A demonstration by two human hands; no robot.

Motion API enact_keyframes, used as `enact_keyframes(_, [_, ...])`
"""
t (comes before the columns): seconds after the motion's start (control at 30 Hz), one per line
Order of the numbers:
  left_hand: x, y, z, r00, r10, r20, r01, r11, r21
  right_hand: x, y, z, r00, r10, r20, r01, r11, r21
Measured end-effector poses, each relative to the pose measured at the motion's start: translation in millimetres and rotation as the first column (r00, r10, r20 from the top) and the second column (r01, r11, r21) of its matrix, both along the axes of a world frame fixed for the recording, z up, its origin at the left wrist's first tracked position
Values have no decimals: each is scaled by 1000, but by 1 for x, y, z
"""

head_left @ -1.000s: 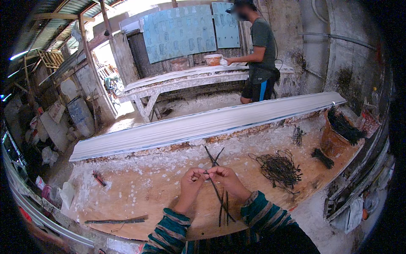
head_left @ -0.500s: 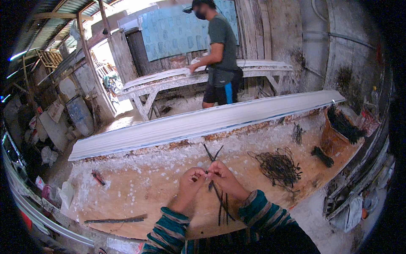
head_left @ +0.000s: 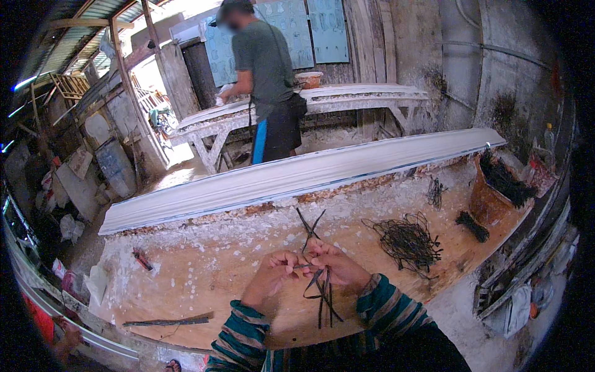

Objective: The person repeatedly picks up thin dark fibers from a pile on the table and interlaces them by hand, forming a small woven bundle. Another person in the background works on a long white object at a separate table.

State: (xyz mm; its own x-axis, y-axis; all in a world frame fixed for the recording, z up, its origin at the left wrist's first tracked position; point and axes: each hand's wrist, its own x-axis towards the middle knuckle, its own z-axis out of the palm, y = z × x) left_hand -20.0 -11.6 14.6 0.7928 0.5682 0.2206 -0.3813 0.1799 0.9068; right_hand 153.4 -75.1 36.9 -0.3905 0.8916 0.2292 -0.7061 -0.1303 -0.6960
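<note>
Both my hands work close together above the front middle of the wooden board. My left hand [head_left: 276, 273] is closed, pinching one thin black strip between thumb and fingertips. My right hand [head_left: 334, 265] is also closed, gripping the black strips [head_left: 311, 230] where they come together. Two strip ends cross in an X beyond the fingers. One strip bends in a loop below my hands, beside several straight lengths pointing toward me. My fingers partly hide the joining point. Right of my right hand lies a loose tangle of thin black strands [head_left: 406, 243].
A long white moulding [head_left: 297, 175] runs along the board's far side. At right stand a brown bucket [head_left: 485, 204] of black bundles and a small black bundle [head_left: 472, 227]. Flat dark strips [head_left: 167, 322] and a red tool [head_left: 142, 259] lie left. Beyond, a co-worker [head_left: 269, 68] leans over another bench.
My hands have moved slightly apart, with a strip now showing between them and a loop below. The co-worker has moved left along the far bench, uncovering a reddish tub.
</note>
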Motion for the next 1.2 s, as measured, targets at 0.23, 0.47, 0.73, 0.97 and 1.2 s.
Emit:
enact_keyframes(0.23, [6,-3,-2,991,27,131,-9,990,-141,1,8,-19,998,-43,-35,44,999,7])
enact_keyframes(0.47, [11,6,-2,922,387,34,-370,901,-226,-7,12,-13,945,-285,162,288,958,7])
enact_keyframes(0.73, [6,12,-4,910,409,-70,-415,904,-105,-11,18,-28,817,-436,378,409,900,153])
enact_keyframes(0.97, [21,-11,14,876,438,-202,-433,899,74,-8,20,-29,831,-470,297,470,879,76])
enact_keyframes(1.2, [19,-2,1,896,417,-150,-398,906,142,0,24,-33,797,-518,311,554,831,-38])
